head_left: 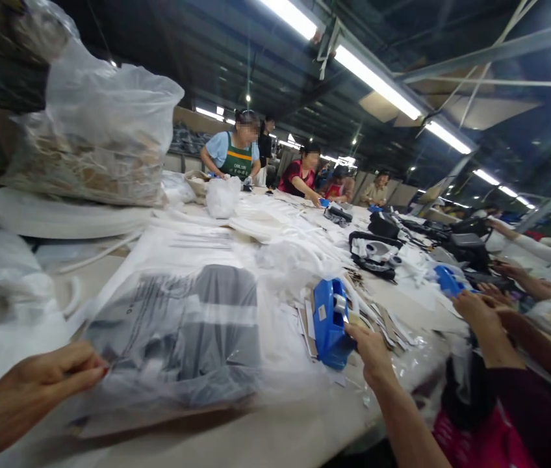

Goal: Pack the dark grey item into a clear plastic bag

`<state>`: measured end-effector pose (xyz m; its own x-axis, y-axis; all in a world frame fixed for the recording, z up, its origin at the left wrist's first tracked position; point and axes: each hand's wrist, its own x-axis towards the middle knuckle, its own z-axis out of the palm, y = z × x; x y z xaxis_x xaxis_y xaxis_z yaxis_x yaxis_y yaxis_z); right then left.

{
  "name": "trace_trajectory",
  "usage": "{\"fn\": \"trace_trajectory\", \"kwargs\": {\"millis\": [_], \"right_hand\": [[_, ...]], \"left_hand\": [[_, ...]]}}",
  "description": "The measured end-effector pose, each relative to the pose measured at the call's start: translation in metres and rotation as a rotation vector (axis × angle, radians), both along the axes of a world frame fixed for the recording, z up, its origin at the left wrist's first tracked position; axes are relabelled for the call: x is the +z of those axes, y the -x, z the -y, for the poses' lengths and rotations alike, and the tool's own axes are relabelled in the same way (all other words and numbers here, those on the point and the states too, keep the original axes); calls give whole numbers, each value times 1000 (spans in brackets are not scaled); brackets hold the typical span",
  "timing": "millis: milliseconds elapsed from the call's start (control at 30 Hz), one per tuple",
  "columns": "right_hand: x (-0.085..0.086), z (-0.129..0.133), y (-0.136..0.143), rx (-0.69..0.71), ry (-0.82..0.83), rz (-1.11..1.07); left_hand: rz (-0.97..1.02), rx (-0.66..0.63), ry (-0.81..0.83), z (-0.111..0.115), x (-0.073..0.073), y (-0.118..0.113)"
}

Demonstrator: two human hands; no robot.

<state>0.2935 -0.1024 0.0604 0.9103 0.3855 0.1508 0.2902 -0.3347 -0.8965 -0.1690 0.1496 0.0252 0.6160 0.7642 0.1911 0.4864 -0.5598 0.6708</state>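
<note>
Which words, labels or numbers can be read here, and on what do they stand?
Green apron: white letters, too blurred to read.
Clear bag under the left hand: printed lines, too blurred to read.
Blue tape dispenser at the right hand: small label, unreadable.

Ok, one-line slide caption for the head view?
Left hand holds a clear plastic bag flat while right hand grips a blue tape dispenser.

Long worktable (266, 435), ceiling strip lights (377, 81), dark roof.
</note>
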Motion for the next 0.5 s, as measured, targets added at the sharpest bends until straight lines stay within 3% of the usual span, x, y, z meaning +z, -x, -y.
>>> {"fn": "trace_trajectory", "kwargs": {"millis": [67,233,333,500], "right_hand": [[-2,-3,1,-30,-59,-69],[0,16,28,-130,-248,-93],[-13,36,54,-182,-272,-95],[-42,45,65,10,-250,-161]], "left_hand": [[-37,12,10,2,5,0],[-120,25,55,21,42,-8],[-102,37,83,25,49,-12],[-117,89,127,29,52,-17]]}}
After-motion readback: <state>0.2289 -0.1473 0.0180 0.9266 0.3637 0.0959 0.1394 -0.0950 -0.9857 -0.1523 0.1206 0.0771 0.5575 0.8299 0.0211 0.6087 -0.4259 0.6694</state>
